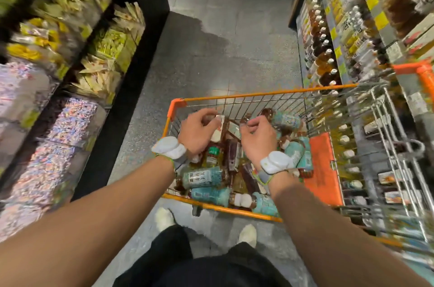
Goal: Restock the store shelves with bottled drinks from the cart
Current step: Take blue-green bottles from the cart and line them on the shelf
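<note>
Your left hand: fingers clamped on a white-labelled brown drink bottle near the far left corner of the orange-rimmed wire cart. Your right hand: fingers curled over piled teal-labelled plastic bottles, can't tell if they're gripping anything. Stocked drink shelves on the right.

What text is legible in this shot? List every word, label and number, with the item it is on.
No text reads clearly.
Teal-labelled plastic bottle in the orange wire cart: white characters, too blurred.
Yellow shelf price tags: blurred.
Yellow-green snack packets, left shelves: blurred.
</note>
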`<state>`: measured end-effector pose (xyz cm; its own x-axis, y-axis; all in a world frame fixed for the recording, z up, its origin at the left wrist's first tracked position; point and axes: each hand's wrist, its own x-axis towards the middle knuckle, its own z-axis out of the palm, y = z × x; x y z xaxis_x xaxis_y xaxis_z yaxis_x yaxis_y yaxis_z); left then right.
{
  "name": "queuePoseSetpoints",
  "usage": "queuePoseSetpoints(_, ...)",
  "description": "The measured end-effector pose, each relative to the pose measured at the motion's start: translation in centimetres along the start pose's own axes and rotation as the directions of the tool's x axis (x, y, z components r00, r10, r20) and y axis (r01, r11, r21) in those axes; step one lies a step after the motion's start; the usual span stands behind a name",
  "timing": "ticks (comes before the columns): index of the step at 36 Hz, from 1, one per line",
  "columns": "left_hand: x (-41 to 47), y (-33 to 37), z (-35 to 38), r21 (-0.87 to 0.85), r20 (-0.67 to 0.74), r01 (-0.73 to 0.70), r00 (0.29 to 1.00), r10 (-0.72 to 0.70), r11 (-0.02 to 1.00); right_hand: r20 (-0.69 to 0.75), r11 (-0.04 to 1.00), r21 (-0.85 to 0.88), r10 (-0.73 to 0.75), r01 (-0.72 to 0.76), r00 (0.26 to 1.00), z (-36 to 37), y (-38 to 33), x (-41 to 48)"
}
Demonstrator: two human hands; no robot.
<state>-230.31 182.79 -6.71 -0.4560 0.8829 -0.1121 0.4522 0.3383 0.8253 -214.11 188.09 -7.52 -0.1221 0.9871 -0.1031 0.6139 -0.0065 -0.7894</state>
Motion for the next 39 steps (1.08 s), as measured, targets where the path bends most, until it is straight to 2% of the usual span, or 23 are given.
queuePoseSetpoints(3,0.7,-2.1,-1.1,-0.033,-0.011,0.027,1.0,-0.027,0.999,0.04,1.0,-0.018,0.021,-0.021,0.999,2.6,-0.4,0.0)
queuePoseSetpoints(7,2.3,-4.8,-3.3,0.023,0.025,0.023,0.999,-0.023,0.999,0.06,0.999,-0.012,0.045,-0.045,0.997,6.7,-1.4,0.1)
queuePoseSetpoints(12,4.5,-7.4,-6.0,0.096,0.067,-0.005,0.998,-0.002,0.995,0.108,0.986,0.033,0.157,-0.162,0.982,11.7,-1.9,-0.4)
queuePoseSetpoints(16,6.6,-9.9,-7.1,0.147,0.131,-0.039,0.991,0.019,0.988,0.089,0.98,0.072,0.18,-0.186,0.98,15.1,-2.2,-0.8)
queuePoseSetpoints(22,9.1,-13.3,-7.3,0.212,0.221,-0.102,0.974,0.054,0.972,0.071,0.965,-0.044,0.262,-0.259,0.962,19.8,-1.3,-0.4)
queuePoseSetpoints(28,10.2,-15.3,-7.2,0.189,0.294,-0.131,0.953,0.072,0.973,0.136,0.93,-0.123,0.362,-0.347,0.922,23.3,-0.2,-0.6)
queuePoseSetpoints(35,11.5,-15.9,-7.1,0.21,0.321,-0.146,0.944,0.073,0.967,0.153,0.876,-0.187,0.473,-0.445,0.868,26.7,-0.6,0.2)
queuePoseSetpoints(39,11.8,-15.4,-6.9,0.223,0.339,-0.131,0.939,0.049,0.966,0.184,0.863,-0.238,0.491,-0.446,0.852,26.9,-0.4,0.6)
